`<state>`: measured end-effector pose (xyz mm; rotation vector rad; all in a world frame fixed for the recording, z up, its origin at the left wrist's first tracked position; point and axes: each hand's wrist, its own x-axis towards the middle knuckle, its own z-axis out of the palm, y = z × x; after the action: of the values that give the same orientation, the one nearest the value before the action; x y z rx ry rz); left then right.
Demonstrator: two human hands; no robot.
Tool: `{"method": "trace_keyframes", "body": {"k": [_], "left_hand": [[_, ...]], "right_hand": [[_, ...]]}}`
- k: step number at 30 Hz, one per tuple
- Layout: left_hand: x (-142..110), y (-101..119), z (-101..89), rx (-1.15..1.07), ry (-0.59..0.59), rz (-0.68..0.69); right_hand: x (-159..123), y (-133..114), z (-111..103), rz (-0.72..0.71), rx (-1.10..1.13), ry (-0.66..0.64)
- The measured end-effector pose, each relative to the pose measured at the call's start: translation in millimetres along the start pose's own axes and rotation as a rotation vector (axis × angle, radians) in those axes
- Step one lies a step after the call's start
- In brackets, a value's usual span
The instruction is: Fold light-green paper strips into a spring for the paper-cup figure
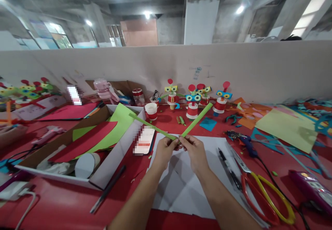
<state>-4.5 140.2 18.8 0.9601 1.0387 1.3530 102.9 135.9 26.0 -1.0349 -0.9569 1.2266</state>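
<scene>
Two green paper strips [198,120] meet in a V shape over the white paper [176,188] on the red table. My left hand [166,150] pinches the strips where they join, its thumb pressed against the fold. Beside it, almost touching, my right hand [193,150] grips the same joint from the other side. One arm of the V points up and left, the other up and right. Whether the two strips are glued or only overlapped is hidden by my fingers.
To the left stands an open box [103,167] holding coloured paper. On the right lie a black pen [229,167], scissors [259,192] and a blue glue gun [245,141]. Paper-cup figures [193,109] stand behind. A phone [145,140] lies near the box. A hand [11,133] shows at far left.
</scene>
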Motion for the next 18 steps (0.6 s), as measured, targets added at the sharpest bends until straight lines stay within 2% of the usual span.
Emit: {"method": "trace_keyframes", "body": {"k": [4,12,16,18], "left_hand": [[9,-5,-7.9,0.094,-0.01,0.045],[20,-5,-19.8,0.278,0.023,0.071],[25,-6,-24.8,0.255,0.078,0.071],[26,-8,-25.5,0.219,0.102,0.068]], "right_hand": [[6,1,-6,-0.042,0.02,0.1],[24,-17,-25,-0.137,0.315,0.357],[31,-31,-37,-0.221,0.398,0.486],[32,-33,-39,-0.249,0.412,0.495]]}}
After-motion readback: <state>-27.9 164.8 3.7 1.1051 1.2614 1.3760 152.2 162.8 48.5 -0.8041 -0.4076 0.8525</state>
